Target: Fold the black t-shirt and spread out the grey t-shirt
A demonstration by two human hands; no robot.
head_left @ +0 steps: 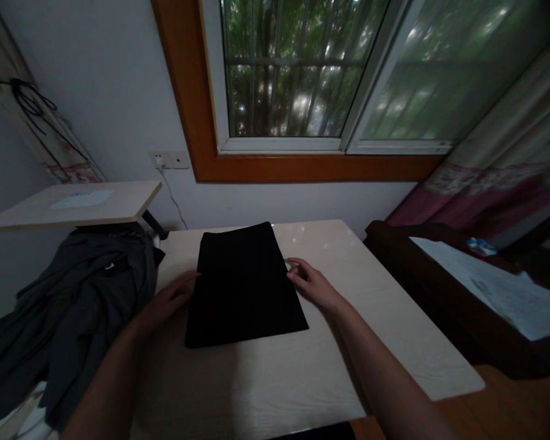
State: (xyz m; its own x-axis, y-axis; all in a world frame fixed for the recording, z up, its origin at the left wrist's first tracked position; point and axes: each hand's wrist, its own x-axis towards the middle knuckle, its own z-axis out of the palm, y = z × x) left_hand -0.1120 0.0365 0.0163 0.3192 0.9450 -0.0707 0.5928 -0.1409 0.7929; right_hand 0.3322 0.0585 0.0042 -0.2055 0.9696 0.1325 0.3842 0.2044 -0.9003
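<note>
A flat black rectangular piece (247,284), which looks like folded cloth, lies on the pale wood-grain table (275,385). My left hand (172,297) rests at its left edge, with the fingers stretched towards it and one fingertip touching the border. At the opposite edge is my right hand (314,284), its fingers slightly bent and apart, the tips beside or just touching the border. Neither hand visibly lifts the piece. Its dark surface hides any folds or layers.
Dark grey clothing (96,287) is heaped at the left under a small raised board (73,205) with a paper on it. A window (297,73) is ahead. Dark brown furniture (407,293) with a white sheet (486,284) stands right. A dark object (321,432) lies at the near edge.
</note>
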